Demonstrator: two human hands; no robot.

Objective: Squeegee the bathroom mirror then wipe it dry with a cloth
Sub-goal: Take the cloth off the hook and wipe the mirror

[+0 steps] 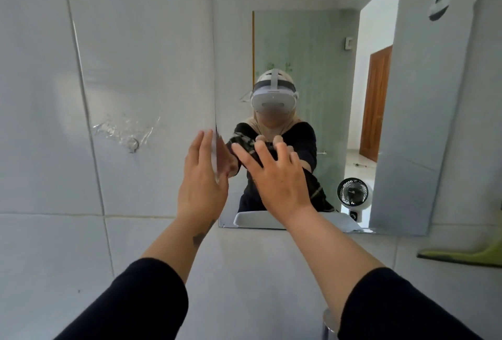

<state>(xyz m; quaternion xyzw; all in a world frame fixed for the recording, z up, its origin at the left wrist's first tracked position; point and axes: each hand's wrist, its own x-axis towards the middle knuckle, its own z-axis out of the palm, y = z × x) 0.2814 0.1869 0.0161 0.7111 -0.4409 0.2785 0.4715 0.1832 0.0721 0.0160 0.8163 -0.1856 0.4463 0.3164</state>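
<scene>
Here both hands are up against the mirror, which hangs on a pale tiled wall. The left hand lies flat along the mirror's left edge, fingers straight and together, gripping nothing. The right hand presses a dark cloth to the glass with fingers spread; the cloth shows above and left of the fingertips, and its reflection hangs below the hand. A green squeegee lies at the right edge, below the mirror's lower right corner, well apart from both hands. The mirror reflects a small fan and a wooden door.
</scene>
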